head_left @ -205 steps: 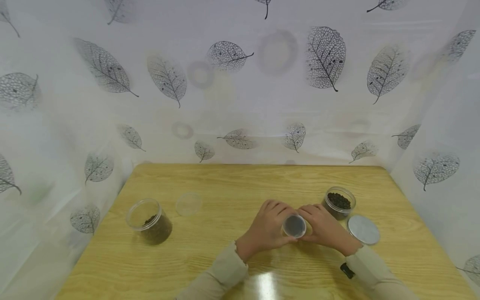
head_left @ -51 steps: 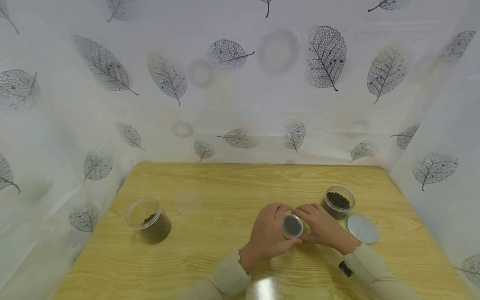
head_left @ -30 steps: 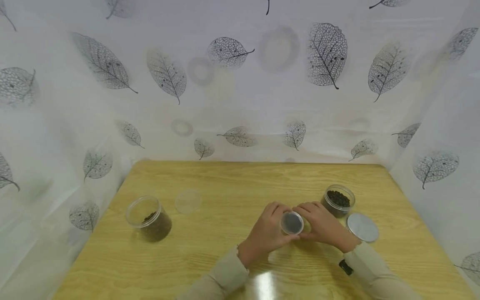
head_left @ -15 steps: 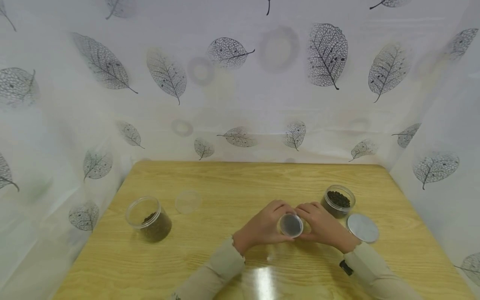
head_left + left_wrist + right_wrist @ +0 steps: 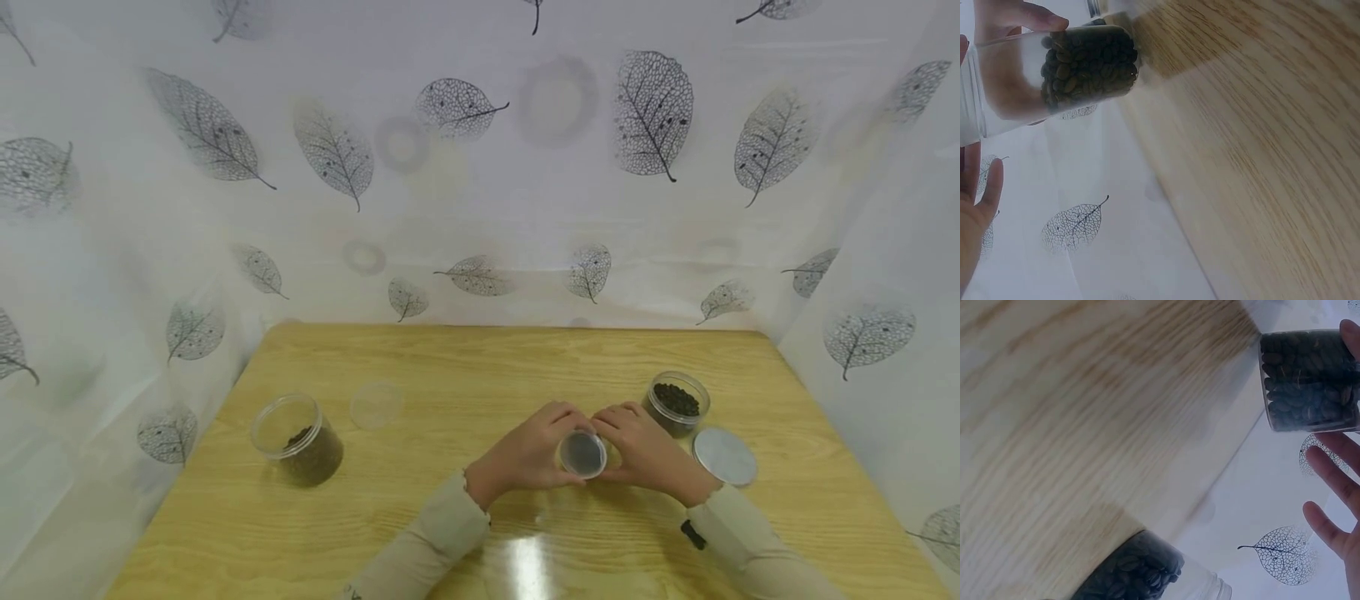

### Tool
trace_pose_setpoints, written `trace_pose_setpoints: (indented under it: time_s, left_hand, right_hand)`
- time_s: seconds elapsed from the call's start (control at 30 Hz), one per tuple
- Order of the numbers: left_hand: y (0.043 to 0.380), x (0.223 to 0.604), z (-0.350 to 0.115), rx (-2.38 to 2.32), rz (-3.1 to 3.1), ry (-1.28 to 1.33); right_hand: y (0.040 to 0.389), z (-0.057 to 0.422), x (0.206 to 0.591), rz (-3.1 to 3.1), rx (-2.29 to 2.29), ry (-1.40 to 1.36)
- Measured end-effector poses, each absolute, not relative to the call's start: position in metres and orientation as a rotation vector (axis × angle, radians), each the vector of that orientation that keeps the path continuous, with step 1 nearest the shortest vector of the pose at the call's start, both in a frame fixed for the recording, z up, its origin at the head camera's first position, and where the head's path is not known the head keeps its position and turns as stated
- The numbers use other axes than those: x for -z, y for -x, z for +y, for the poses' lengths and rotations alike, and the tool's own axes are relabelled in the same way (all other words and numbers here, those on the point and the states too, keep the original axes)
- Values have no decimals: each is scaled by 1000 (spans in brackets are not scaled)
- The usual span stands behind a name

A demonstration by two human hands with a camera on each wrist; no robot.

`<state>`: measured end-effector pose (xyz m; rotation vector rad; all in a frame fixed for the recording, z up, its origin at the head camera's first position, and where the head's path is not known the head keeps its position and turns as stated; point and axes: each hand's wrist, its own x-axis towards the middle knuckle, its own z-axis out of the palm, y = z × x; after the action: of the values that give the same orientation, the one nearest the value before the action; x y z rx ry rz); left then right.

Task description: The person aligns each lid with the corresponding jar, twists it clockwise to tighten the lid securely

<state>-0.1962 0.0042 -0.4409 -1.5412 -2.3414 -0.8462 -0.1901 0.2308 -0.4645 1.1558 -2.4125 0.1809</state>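
Item one: clear jar [image 5: 1029, 81], with a grey top [image 5: 583, 455], held between both hands over the near, right-of-centre part of the table [image 5: 450, 367]; whether its base touches the wood, we cannot tell. Contents: dark beans [image 5: 1088, 65], filling the lower part.

Grip, left hand [image 5: 534, 456]: thumb and fingers curved round the jar's left side near the top. Grip, right hand [image 5: 643, 454]: likewise on the right side.

Handling: we judge it light to middling, stiff-walled, smooth enough to slip, with a load that shifts on tilting. Fragility uncertain, glass or plastic. We would hold the body with one hand and the top by its rim with the other.

Also listed: uncovered bean jar [image 5: 662, 421], right; silver lid [image 5: 725, 457], just beside it; uncovered left-side jar [image 5: 311, 460], partly filled; transparent disc [image 5: 377, 405], near that jar.
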Motion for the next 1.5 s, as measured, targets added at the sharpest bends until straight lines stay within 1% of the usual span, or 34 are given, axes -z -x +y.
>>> trace_pose_setpoints:
  time_s: [0.37,0.6,0.8,1.5]
  left_hand:
    - [190,443,6,735,-2358,1508]
    - [185,450,8,512,-2399,1280]
    - [181,450,10,525,-2432,1155]
    - [185,438,10,407,-2392,1274]
  right_hand:
    - [190,233,467,-2357,-92,-1145]
    - [189,233,467,-2354,-99,-1139]
    - [190,234,469,-2382,-103,-1117]
    - [193,233,464,-2399,-143,-1144]
